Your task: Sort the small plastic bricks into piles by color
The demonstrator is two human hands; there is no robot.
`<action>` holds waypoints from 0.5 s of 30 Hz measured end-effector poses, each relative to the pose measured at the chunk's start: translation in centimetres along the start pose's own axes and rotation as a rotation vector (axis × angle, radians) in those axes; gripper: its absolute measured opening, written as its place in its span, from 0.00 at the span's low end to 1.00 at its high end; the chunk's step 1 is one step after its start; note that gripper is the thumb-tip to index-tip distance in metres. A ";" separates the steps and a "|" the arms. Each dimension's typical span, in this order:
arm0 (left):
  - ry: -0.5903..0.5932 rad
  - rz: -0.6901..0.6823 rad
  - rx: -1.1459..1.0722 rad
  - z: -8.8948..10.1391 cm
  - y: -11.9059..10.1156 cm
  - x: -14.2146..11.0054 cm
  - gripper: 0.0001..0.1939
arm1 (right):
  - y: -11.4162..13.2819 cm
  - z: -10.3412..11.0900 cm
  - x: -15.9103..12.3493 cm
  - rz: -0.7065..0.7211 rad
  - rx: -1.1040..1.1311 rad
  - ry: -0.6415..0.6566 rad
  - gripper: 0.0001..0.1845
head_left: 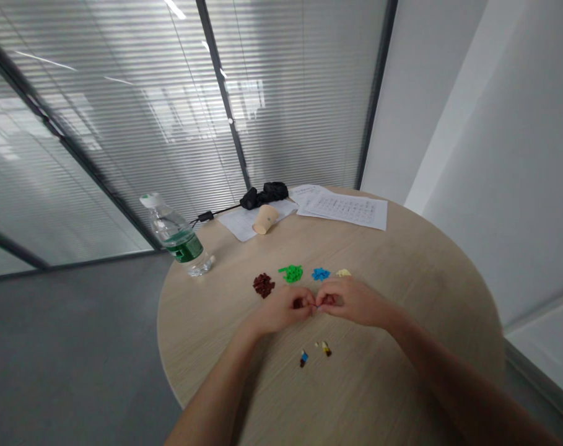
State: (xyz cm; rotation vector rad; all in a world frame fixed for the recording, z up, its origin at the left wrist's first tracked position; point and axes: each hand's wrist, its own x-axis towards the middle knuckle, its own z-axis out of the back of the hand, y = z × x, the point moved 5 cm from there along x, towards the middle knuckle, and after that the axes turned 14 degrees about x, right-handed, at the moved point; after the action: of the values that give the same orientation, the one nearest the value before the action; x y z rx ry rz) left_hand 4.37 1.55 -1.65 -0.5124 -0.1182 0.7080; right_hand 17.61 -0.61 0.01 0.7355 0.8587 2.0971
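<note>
The left hand [283,308] and right hand [350,301] are curled closed, their fingertips [314,305] meeting around a tiny piece [317,306], mostly hidden, held above the round worktop [207,322]. Just ahead lie a brown pile [263,285], a green pile [290,273], a blue pile [321,274] and a cream pile [343,272] of small bricks. Two tiny brick figures [303,358] sit nearer the person. Farther off are a water bottle [176,238], a tipped paper cup [266,219], printed papers [344,209] and a black cable [220,210].
</note>
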 end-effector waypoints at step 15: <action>-0.099 0.105 0.168 1.2 0.3 -0.2 0.09 | -4.6 2.2 0.7 -0.075 -0.440 -0.353 0.06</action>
State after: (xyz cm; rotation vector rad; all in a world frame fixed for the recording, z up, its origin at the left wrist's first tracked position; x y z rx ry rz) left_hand 3.70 2.07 -0.78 -0.3247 -0.1240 0.8386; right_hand 20.65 2.95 -1.97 0.7832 0.2175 1.9145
